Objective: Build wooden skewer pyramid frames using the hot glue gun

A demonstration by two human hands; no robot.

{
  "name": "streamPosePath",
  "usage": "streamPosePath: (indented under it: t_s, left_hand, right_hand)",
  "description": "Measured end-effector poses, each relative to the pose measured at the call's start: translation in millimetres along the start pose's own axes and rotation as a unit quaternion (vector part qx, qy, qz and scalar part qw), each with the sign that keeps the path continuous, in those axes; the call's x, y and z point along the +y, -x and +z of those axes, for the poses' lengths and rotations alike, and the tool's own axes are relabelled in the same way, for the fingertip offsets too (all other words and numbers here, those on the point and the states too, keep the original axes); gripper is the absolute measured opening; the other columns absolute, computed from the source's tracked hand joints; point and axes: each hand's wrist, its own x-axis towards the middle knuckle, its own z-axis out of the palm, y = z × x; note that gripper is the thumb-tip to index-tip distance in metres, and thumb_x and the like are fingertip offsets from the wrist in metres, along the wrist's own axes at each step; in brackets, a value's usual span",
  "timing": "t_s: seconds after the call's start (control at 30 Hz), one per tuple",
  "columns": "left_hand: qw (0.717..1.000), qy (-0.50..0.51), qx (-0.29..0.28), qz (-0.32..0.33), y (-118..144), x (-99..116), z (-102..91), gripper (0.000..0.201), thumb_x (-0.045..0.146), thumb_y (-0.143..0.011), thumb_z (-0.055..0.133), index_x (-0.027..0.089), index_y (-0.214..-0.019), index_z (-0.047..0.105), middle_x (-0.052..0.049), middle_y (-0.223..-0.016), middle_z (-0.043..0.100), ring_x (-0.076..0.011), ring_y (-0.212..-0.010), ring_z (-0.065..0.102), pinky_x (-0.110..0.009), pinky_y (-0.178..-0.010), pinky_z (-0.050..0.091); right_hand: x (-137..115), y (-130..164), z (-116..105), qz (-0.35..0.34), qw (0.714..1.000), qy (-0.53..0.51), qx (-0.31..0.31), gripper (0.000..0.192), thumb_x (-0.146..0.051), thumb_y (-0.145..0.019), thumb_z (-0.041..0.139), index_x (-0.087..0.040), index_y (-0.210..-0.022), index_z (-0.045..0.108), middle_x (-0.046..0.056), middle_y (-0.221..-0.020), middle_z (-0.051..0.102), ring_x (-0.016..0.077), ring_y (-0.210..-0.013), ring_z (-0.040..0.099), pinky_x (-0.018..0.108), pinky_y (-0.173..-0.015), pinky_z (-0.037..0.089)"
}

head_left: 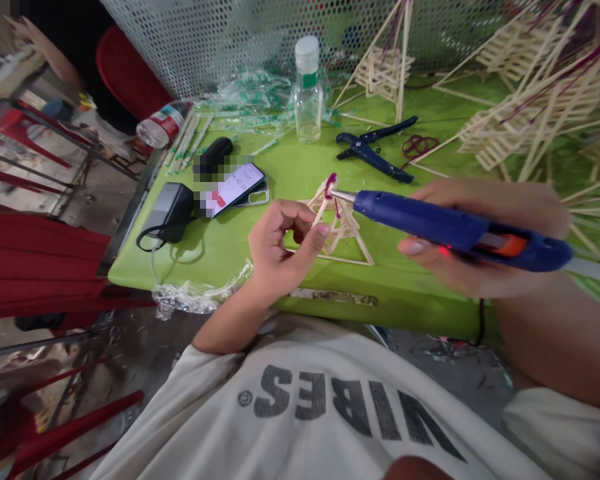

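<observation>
Right hand [485,237] is clamped around a blue glue gun [455,230], nozzle touching the top of a small stick frame [343,227] near its purple binding. Left hand [280,243] pinches a stick of that frame, which stands on the green table [290,173] near the front edge. Best practice, I'd judge: keep the frame pinned steady, small dab at the joint, fingers clear of the hot tip. Shirt reads "VIBES". Bottle [309,90] label unreadable; phone [237,187] screen blurred.

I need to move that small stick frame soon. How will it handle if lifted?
The small pyramid frame of thin pale sticks probably weighs little, being open and slender. It likely snaps if squeezed. The left hand grips just one stick.
</observation>
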Motion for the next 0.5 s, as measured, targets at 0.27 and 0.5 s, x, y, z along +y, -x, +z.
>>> streamPosePath:
  t_s: [0.27, 0.5]
  left_hand:
    - [1.000, 0.006, -0.008, -0.017, 2.4, -1.0, -0.7, 0.033, 0.048, -0.103, 0.099, 0.026, -0.108, 0.074, 0.006, -0.074, 0.065, -0.0077, -0.053, 0.055, -0.021, -0.044, 0.039]
    - [0.999, 0.012, -0.013, -0.046, 5.1, -1.7, -1.8, 0.034, 0.053, -0.104, 0.097, 0.028, -0.109, 0.075, 0.007, -0.072, 0.067, -0.0072, -0.048, 0.052, -0.022, -0.043, 0.041]
  right_hand:
    - [1.3, -0.4, -0.9, -0.022, 1.000, -0.001, 0.002, 0.011, -0.028, -0.090, 0.090, -0.027, -0.094, 0.080, -0.005, -0.082, 0.079, 0.0137, -0.063, 0.069, 0.033, -0.053, 0.047]
    - [-1.5, 0.0, -0.6, -0.001, 1.000, 0.013, -0.007, 0.009, -0.028, -0.091, 0.089, -0.028, -0.093, 0.079, -0.005, -0.079, 0.077, 0.0133, -0.061, 0.068, 0.033, -0.051, 0.045]
